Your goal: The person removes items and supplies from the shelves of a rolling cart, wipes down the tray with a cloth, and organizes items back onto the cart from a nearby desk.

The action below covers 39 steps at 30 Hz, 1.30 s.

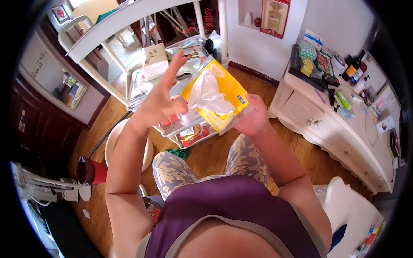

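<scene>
A yellow soft pack of tissues (235, 95) is tilted in front of me, with a crumpled white tissue (207, 92) sticking out of its opening. My right hand (254, 115) grips the pack's right edge, with clear plastic wrap bunched by the fingers. Just left of the pack is my left hand (161, 101), its index finger stretched upward and the thumb pointing toward the tissue. The fingers of this hand are apart, and its palm looks free of anything.
Behind the pack stands a white shelf cart (189, 129) loaded with bags and a cardboard box (155, 60). A white dresser (301, 107) on the right carries bottles and small boxes. A red trash bin (98, 173) and a pale round tub (118, 137) stand at left on the wood floor.
</scene>
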Available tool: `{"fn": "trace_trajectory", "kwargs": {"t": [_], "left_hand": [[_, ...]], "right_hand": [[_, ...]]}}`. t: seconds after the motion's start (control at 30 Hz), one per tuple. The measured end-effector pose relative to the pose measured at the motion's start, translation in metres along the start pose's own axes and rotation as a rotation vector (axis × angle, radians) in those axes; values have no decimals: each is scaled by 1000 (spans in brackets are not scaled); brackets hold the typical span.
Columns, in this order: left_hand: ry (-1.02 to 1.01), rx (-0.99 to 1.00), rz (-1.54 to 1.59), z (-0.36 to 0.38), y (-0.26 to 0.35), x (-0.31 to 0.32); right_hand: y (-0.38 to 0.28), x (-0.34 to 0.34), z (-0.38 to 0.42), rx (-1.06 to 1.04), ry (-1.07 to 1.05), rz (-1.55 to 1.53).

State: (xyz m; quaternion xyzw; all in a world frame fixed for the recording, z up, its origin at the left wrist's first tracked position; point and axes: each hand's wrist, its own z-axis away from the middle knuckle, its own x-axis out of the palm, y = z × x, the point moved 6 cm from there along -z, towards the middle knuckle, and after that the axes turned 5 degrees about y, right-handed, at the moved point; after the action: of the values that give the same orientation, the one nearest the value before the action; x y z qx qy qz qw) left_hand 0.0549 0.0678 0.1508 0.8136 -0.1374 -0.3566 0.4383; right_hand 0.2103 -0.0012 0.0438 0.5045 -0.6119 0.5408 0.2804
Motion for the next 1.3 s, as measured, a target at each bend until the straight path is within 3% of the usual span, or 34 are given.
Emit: {"fn": "trace_trajectory", "kwargs": {"t": [0.07, 0.13, 0.27, 0.3, 0.33, 0.4, 0.47, 0.57, 0.67, 0.73, 0.93, 1.07, 1.13, 1.2, 1.27, 1.3], "left_hand": [[-14, -55, 125, -3, -15, 5], [-170, -234, 348, -4, -34, 27], [-40, -330, 494, -10, -51, 63], [79, -306, 466, -12, -52, 66], [68, -304, 469, -14, -56, 71], [106, -312, 72, -18, -65, 70], [110, -314, -22, -18, -59, 84], [-3, -357, 144, -23, -69, 110], [-23, -377, 252, -25, -70, 127], [4, -395, 272, -20, -82, 121], [-24, -630, 289, 9, -119, 100], [46, -692, 338, 24, -134, 86], [74, -689, 355, 28, -135, 84], [69, -674, 381, 32, -139, 81], [59, -567, 310, 36, -131, 72], [88, -540, 211, 38, -125, 66]], "right_hand": [[-3, -3, 9, 24, -3, -7], [-5, -14, 13, 37, -20, 8], [-8, -26, 23, 26, 27, 0], [-10, -21, 27, 17, 34, -1], [-14, -15, 31, -15, 119, 77], [-14, -14, 38, -66, 217, 155], [-28, -25, 57, -156, 432, 809], [-45, -76, 86, -325, 708, 1012], [-62, -110, 110, -328, 789, 778], [-88, -133, 148, -534, 1097, 491], [-207, -179, 246, -974, 1280, 414], [-314, -169, 265, -1251, 1217, 436], [-368, -171, 261, -1202, 1042, 447], [-397, -189, 266, -1202, 1015, 417], [-394, -223, 261, -1131, 1130, 411], [-385, -243, 254, -963, 1126, 481]]}}
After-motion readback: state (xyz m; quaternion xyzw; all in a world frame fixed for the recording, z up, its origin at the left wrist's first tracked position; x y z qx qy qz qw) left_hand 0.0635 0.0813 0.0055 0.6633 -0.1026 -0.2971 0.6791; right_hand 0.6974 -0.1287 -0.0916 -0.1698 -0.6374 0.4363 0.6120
